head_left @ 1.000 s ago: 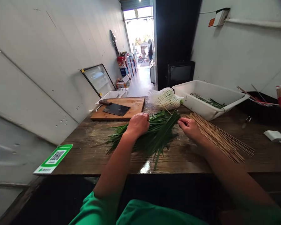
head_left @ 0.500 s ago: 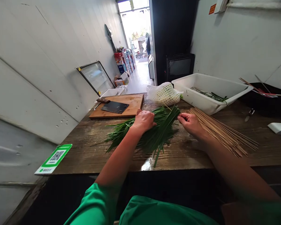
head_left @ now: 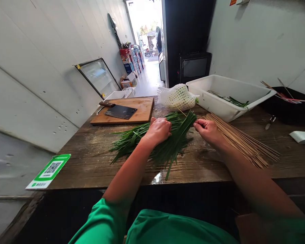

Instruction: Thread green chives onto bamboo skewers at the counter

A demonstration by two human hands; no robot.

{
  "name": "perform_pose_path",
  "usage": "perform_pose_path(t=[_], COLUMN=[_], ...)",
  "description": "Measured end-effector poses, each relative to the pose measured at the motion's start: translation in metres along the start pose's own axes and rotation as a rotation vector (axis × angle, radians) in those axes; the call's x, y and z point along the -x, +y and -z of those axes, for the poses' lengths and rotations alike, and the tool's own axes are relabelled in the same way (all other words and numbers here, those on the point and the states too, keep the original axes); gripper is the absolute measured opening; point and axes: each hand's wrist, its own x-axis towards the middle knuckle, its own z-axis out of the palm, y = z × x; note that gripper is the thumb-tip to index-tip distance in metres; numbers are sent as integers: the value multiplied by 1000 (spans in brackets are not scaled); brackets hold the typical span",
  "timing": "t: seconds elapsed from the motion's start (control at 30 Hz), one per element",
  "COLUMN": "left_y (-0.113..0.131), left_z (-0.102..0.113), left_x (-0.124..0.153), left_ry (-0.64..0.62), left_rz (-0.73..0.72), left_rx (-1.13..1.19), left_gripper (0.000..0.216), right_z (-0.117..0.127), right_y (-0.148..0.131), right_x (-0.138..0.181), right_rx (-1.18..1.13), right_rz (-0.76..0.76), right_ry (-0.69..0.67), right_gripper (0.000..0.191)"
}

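Observation:
A loose bunch of garlic chives (head_left: 132,137) lies on the dark wooden table, with its right part fanned toward the near edge. My left hand (head_left: 159,130) is closed over the middle of the bunch, its fingertips hidden among the leaves. At the bunch's right end my right hand (head_left: 205,129) is pinched at the edge of the leaves. A thin bamboo skewer (head_left: 180,111) sticks out past the far side of the chives, in line with my right fingertips; its middle is covered by leaves. Many bamboo skewers (head_left: 244,140) lie fanned out beside and under my right wrist.
A cleaver (head_left: 121,111) rests on a wooden cutting board (head_left: 144,108) at the back left. Behind the chives sit a net-wrapped vegetable (head_left: 179,96) and a white plastic bin (head_left: 231,84) with some chives inside. A QR code card (head_left: 49,171) lies at the left edge.
The view has shifted slightly. Both hands keep nearly the same place and grip on the chives and the skewer.

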Motion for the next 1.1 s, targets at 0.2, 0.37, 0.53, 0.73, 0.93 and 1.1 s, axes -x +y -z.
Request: perform_pose_path(t=[0.2, 0.37, 0.53, 0.73, 0.93, 1.1], left_y=[2, -4, -6, -11, -19, -24], left_z=[1, 2, 1, -8, -18, -11], left_x=[4, 5, 7, -2, -12, -7], left_ry=[-32, -17, 75, 276, 346, 251], left_rz=[75, 65, 55, 113, 253, 258], left_rx=[-76, -9, 142, 510, 945, 797], left_gripper=[13, 11, 15, 20, 29, 27], right_z=[1, 2, 2, 3, 4, 4], right_y=[0, 1, -1, -3, -5, -7], right_x=[0, -1, -1, 0, 1, 2], right_rx=[-43, -59, -94, -104, -88, -31], right_rz=[0, -5, -15, -1, 19, 13], right_ry=[-26, -30, -39, -46, -67, -77], right_gripper=[27, 27, 27, 28, 27, 29])
